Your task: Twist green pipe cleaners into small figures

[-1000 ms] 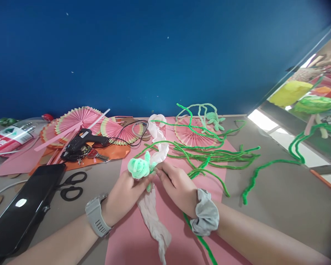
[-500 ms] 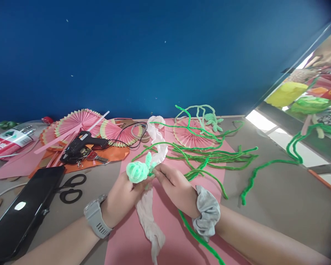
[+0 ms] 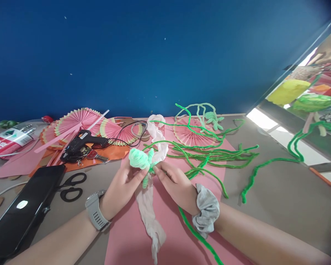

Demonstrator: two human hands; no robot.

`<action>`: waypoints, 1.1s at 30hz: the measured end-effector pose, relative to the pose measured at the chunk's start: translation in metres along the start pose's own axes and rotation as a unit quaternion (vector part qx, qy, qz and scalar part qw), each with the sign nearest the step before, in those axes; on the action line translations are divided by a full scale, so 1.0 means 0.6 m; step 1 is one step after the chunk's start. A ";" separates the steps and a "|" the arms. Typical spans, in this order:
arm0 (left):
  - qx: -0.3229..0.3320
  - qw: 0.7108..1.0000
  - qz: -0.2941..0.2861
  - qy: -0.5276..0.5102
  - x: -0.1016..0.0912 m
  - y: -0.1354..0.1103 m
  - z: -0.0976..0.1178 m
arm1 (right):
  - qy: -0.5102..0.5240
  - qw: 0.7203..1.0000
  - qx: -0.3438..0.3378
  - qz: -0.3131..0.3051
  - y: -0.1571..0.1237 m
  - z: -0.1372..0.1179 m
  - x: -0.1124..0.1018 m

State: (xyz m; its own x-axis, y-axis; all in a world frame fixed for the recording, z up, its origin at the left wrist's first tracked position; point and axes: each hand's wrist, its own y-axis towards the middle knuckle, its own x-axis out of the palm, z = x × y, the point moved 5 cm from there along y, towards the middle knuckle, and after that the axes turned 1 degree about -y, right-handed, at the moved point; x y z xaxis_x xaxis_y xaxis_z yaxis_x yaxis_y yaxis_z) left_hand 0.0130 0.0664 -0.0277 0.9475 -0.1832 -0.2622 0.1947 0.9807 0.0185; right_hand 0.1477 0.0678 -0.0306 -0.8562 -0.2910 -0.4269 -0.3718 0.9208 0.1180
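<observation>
My left hand (image 3: 124, 187) holds a mint-green pipe-cleaner figure (image 3: 138, 159) with a coiled, rounded top and short limbs, the thumb pressed on its lower part. Pinched in my right hand (image 3: 173, 186) is the end of a green pipe cleaner (image 3: 195, 233), which joins the figure; it passes under that hand and runs down toward the lower edge. Beneath both hands lies a crumpled strip of white tissue (image 3: 147, 213) on a pink paper sheet (image 3: 124, 235). The fingertips are close together, and the exact joint between them is partly hidden.
Several green pipe cleaners (image 3: 217, 156) lie beyond my right hand, near a pink folded paper fan (image 3: 191, 133). On the left are a black glue gun (image 3: 84, 141), scissors (image 3: 71, 194), a black phone (image 3: 24, 209) and a plastic bottle (image 3: 11, 138). A blue panel (image 3: 154, 55) stands behind.
The mint-green figure has turned and lifted slightly, so its coiled top tips away and a short limb shows below my left thumb. My right hand stays pinched beside it.
</observation>
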 end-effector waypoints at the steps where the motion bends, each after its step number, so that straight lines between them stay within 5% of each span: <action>1: -0.002 1.000 -0.002 -0.007 0.000 0.000 0.001 | -0.012 1.000 -0.002 0.006 0.000 0.001 -0.001; 6: -0.006 1.000 -0.003 -0.027 0.000 0.002 0.003 | -0.074 0.996 -0.022 0.040 -0.006 0.001 -0.008; 13: -0.022 0.998 -0.001 -0.060 0.003 0.003 0.000 | -0.127 0.989 -0.078 -0.001 -0.011 -0.002 -0.004; 23: 0.012 1.000 0.012 -0.016 -0.001 0.002 -0.002 | -0.009 0.999 -0.045 0.020 0.000 0.002 -0.005; 33: 0.025 1.000 -0.012 0.003 0.005 0.003 0.006 | -0.103 0.995 -0.009 0.005 -0.002 0.009 -0.005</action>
State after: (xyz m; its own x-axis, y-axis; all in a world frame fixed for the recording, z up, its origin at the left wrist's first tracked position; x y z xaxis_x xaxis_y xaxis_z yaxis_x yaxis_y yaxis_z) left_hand 0.0170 0.0674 -0.0250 0.9410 -0.2064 -0.2681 0.2301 0.9713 0.0599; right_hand 0.1525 0.0689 -0.0344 -0.7693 -0.2205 -0.5996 -0.3709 0.9184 0.1381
